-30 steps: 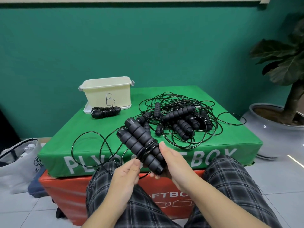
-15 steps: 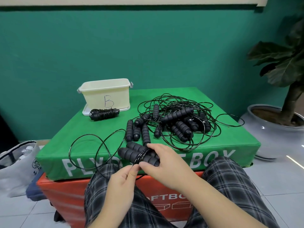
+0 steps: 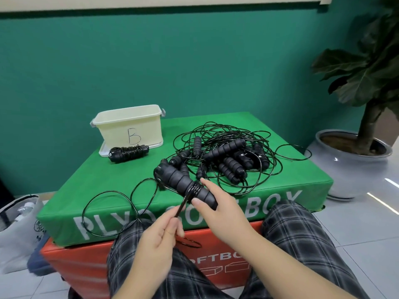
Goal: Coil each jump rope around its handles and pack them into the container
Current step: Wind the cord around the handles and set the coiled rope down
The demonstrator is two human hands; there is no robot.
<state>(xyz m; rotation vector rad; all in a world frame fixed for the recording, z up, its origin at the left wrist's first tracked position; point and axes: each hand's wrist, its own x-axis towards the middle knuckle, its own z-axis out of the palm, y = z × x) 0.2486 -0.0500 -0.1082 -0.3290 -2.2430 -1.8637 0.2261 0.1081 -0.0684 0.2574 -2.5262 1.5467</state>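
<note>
The right hand (image 3: 218, 207) is gripping the near end of a pair of black foam handles (image 3: 183, 183), thumb on top and fingers curled underneath, so that end and the fingers below are lying hidden. Whether there are two handles side by side or only one is hard to tell from this angle; the far end looks doubled. The handles are pointing away and to the left, their long axis running diagonally up from the right hand toward the green box (image 3: 103, 190), and they are hanging just above its near edge. They are ribbed and matte, with a few turns of thin glossy black cord (image 3: 194, 189) sitting around their middle. The left hand (image 3: 160, 236) is pinching that cord between thumb and fingers just below the handles, and the cord is blurring where it is leaving the fingers. The rest of it is trailing left in loose loops (image 3: 112, 212) over the box's front edge. Farther back, a tangled pile of ropes (image 3: 228, 156) is lying on the box, individual ropes impossible to separate. A coiled rope (image 3: 128, 152) is lying just in front of the cream container (image 3: 129, 126) marked B, whose inside is not showing.
</note>
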